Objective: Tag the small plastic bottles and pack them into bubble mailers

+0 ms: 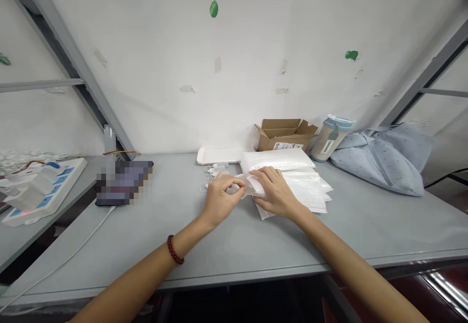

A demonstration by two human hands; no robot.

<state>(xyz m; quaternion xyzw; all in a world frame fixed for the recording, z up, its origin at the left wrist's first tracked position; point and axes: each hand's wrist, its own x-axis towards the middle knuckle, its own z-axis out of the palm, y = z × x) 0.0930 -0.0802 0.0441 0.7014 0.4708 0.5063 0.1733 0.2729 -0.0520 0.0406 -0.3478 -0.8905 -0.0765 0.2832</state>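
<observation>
A white padded envelope [257, 185] is between my hands above the desk. My left hand [224, 196], with a dark red bead bracelet on the wrist, pinches thumb and forefinger together at the envelope's thin, translucent left edge. From the other side my right hand [273, 189] grips the same envelope, its fingers over the top and its thumb below. Under and behind the right hand lies a loose stack of white padded envelopes [307, 191]. Several small white tags with rings [218, 168] lie just beyond my left hand, partly hidden by it.
At the back stand an opened cardboard box [283, 135] and a tumbler [331, 137] with a blue lid. A blue cloth bag [380, 159] lies at right, a flat white package [223, 155] near the wall. A phone [126, 184] with a cable and a power strip [47, 191] are left.
</observation>
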